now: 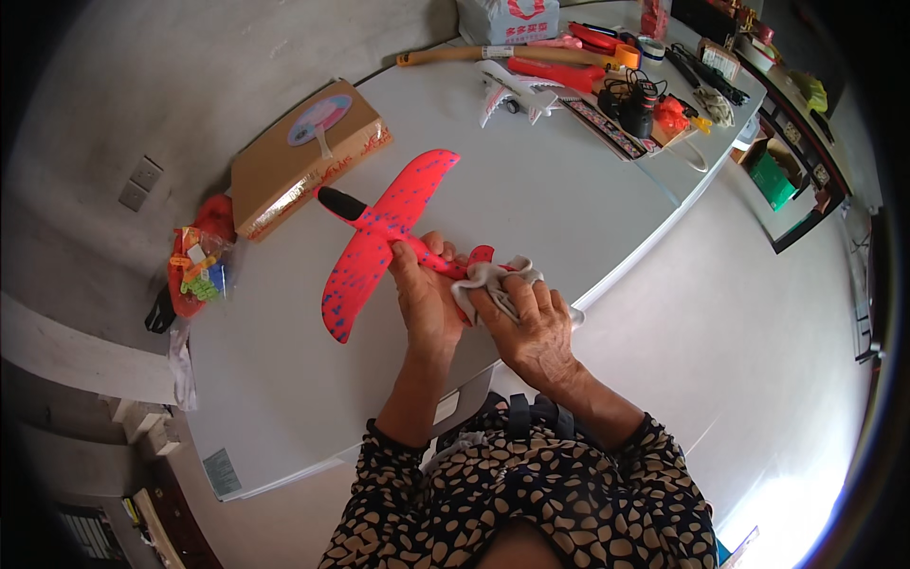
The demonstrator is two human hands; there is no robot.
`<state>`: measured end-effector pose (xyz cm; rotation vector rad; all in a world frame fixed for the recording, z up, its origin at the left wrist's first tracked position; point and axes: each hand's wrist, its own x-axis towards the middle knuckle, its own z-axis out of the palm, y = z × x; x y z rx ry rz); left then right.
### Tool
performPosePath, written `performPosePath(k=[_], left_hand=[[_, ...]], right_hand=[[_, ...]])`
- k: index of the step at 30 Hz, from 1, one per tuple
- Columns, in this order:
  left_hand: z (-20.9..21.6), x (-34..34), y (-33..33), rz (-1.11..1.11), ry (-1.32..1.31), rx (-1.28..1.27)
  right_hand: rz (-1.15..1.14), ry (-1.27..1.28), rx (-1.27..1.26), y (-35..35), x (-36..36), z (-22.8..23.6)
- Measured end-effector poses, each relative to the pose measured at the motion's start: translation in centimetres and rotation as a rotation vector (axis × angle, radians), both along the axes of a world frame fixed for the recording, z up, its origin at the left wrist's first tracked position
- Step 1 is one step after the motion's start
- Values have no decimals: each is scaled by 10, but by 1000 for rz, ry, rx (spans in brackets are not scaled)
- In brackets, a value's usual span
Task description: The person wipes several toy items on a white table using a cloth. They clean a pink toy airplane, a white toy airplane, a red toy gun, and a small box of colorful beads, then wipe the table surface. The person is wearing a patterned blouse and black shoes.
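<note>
— Holding what in the left hand [428, 302]?
— Clamping fingers on the pink toy plane [384, 229] over the table [308, 389], pointing it toward ten o'clock; with the right hand [534, 332], clamping cloth [487, 279] toward four.

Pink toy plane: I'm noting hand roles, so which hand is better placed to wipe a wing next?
Probably the right hand: it holds the grey cloth at the tail, while the left hand grips the toy plane behind the wings.
</note>
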<state>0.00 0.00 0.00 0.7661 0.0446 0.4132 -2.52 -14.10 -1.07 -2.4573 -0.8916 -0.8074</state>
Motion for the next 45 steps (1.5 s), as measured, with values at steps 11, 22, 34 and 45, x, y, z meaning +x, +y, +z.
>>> performPosePath(k=[11,22,34,45], left_hand=[[-2,-3,9,-335,-116,-102],[8,-5,15,-442,-151,38],[6,-6,19,-356,-203,34],[15,-9,-1,-159,-113,161]], right_hand=[[437,554,576,-59,27,31],[42,73,102,-54,23,15],[451,666,544,-65,14,18],[319,734,619,-30,13,13]])
